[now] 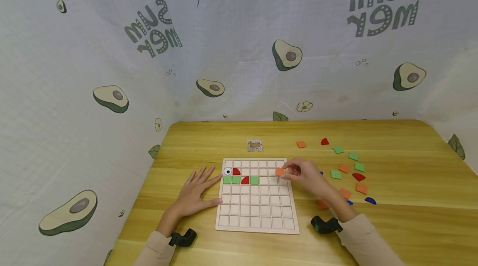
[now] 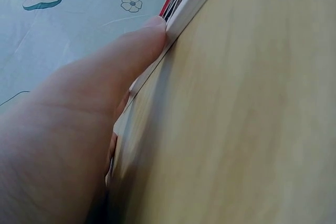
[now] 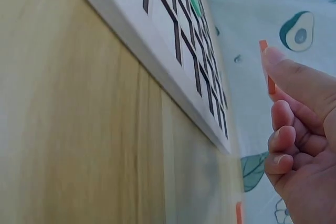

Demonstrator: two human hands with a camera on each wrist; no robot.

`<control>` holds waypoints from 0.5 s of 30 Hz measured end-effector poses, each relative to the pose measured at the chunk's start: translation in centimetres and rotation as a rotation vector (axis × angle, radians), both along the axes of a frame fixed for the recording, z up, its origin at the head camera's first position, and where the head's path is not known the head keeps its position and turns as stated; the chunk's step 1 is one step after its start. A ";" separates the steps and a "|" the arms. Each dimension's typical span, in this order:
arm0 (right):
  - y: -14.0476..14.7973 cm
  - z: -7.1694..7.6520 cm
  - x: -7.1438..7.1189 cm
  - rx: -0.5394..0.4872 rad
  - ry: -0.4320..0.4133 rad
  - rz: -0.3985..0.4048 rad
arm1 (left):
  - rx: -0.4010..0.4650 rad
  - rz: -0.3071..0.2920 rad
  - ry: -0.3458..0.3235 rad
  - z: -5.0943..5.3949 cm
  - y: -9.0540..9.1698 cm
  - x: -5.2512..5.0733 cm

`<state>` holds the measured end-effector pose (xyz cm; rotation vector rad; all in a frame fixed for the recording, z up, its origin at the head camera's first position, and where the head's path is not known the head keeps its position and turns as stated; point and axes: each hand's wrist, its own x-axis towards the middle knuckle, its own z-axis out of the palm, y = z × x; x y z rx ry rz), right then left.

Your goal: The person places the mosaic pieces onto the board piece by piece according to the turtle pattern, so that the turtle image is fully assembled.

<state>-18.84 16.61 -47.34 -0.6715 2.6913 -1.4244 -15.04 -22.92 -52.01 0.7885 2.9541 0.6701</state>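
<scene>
A pale wooden grid board [image 1: 255, 210] lies on the table, with several pieces in its upper left cells: a round eye piece [image 1: 228, 171], red quarter-circles [image 1: 236, 171] and green squares [image 1: 254, 180]. My left hand [image 1: 194, 193] lies spread at the board's left side; its thumb touches the board's edge in the left wrist view. Between thumb and forefinger my right hand [image 1: 308, 178] pinches an orange square tile [image 1: 279, 171] over the board's upper right cells. The right wrist view shows that tile [image 3: 268, 66] edge-on, raised off the board, the other fingers curled.
Behind the board lies a small picture card [image 1: 255, 145]. Loose pieces are scattered to the right: green squares [image 1: 338, 150], orange squares [image 1: 361, 188], red quarter-circles [image 1: 359, 176] and blue pieces [image 1: 370, 200]. Some lie close to the right forearm. A printed cloth [image 1: 239, 50] hangs behind the table.
</scene>
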 end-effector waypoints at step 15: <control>-3.2 -0.6 0.4 0.002 -0.063 0.047 | 0.016 -0.002 0.019 -0.1 0.0 0.0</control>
